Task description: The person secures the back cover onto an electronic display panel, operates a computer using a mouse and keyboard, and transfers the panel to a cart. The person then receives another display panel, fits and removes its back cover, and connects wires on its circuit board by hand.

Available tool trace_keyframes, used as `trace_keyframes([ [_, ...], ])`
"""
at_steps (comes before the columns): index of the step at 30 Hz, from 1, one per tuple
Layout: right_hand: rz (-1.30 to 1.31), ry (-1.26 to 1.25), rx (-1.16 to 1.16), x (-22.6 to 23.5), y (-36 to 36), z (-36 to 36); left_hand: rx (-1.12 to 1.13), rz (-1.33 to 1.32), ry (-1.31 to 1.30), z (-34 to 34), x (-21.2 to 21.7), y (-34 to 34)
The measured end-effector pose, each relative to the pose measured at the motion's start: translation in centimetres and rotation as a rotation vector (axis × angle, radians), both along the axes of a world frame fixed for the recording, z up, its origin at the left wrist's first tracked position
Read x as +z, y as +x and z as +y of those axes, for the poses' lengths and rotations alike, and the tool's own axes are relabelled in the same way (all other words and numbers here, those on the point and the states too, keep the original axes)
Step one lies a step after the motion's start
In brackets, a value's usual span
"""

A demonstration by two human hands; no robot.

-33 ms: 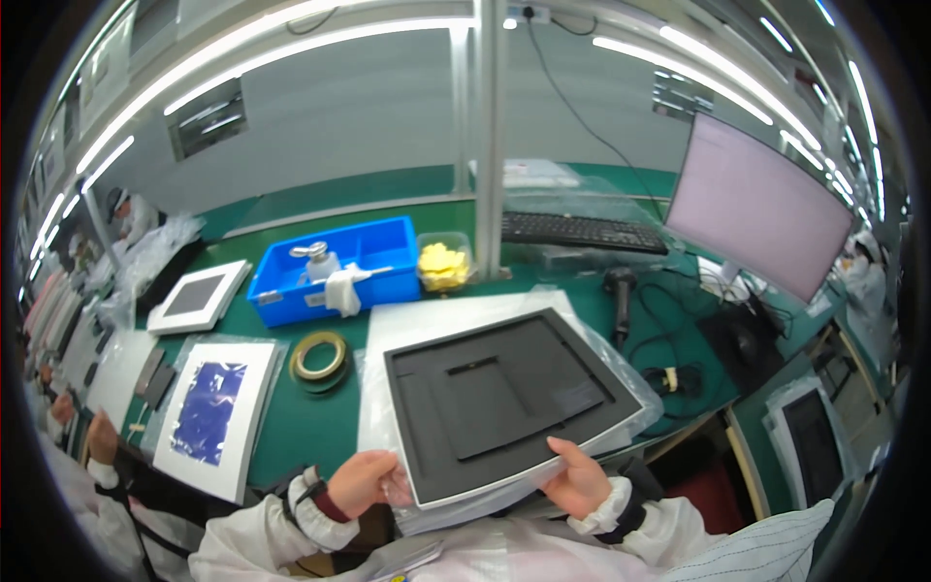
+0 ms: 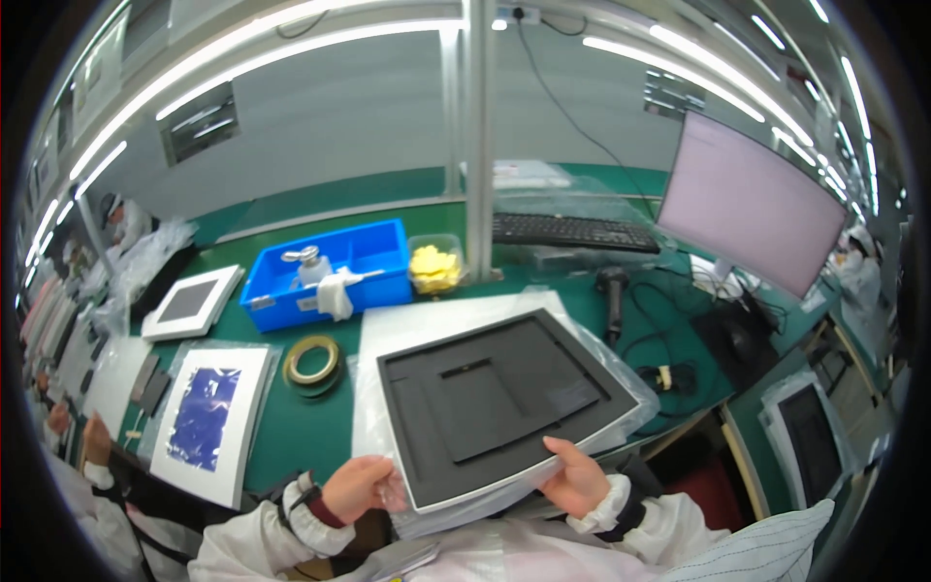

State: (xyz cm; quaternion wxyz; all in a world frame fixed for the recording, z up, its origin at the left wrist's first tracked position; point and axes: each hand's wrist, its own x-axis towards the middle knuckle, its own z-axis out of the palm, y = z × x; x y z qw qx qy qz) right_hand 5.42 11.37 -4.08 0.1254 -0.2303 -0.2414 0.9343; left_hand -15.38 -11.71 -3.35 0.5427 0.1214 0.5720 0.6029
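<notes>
With the clock read from its middle and 12 pointing away from the person, the dark panel (image 2: 504,403) sat over a white sheet (image 2: 381,332), its 6 o'clock edge reaching out past the near edge of the green surface (image 2: 281,436). The right hand (image 2: 574,480) held that edge at 5 o'clock, thumb on top and the other fingers underneath. The left hand (image 2: 359,490) was at the 8 o'clock corner, fingers curled in narrowly against clear film; whether they gripped the rim as well, I could not tell. Green room ran along 9 o'clock, between the panel and a white frame (image 2: 254,388), broken by a round tape roll (image 2: 312,364). At 10 o'clock the blue bin (image 2: 378,291) stood just beyond the white sheet; at 1 to 2 o'clock a handheld scanner (image 2: 613,301) stood near the far corner. The panel was matte and charcoal-grey, with a stepped rectangular recess inside a thin white rim. Glossy, crinkled clear film (image 2: 637,407) spread out at 3 o'clock.
</notes>
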Motion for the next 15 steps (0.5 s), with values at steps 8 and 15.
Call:
trace_keyframes([
  [8,-0.044,0.068,-0.011,3.1,3.2,2.4,-0.064,-0.129,0.016,-0.4,0.5,1.9],
  [15,0.043,0.173,-0.205,8.8,10.5,4.1,-0.269,-0.2,0.079,0.6,-2.8,0.8],
])
